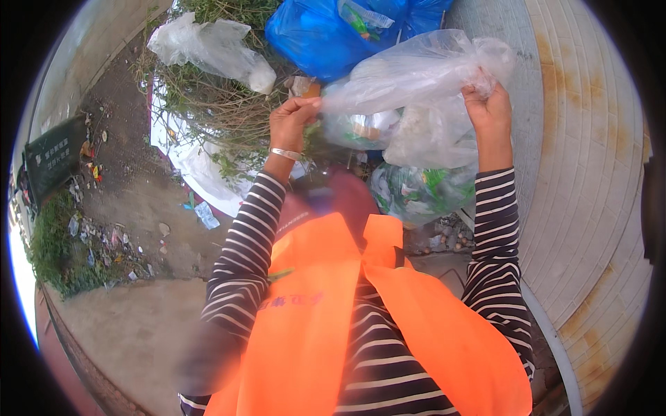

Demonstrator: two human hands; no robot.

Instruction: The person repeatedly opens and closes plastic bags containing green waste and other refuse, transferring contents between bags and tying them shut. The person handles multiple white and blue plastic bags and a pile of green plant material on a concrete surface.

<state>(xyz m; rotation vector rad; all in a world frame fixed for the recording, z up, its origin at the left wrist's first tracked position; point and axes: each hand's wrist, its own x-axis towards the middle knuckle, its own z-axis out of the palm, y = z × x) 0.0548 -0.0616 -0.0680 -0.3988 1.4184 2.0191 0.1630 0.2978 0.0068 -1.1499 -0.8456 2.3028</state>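
Note:
A clear plastic bag (406, 73) is stretched between my two hands at chest height. My left hand (294, 117) pinches one end of it between thumb and fingers, a silver bracelet on the wrist. At the other end my right hand (488, 106) grips the bunched plastic. Below and behind it sit a whitish translucent bag (432, 135) and a filled clear bag (359, 130). Lower down, another clear bag (426, 190) holds green and white wrappers. What the stretched bag contains, if anything, I cannot tell.
A large blue plastic bag (322, 36) bulges at the top. Cut branches (229, 114) lie left of my left hand, with a crumpled clear bag (208, 47) on them. A tiled wall (583, 156) curves along the right. Litter (114, 244) is scattered on the ground at left.

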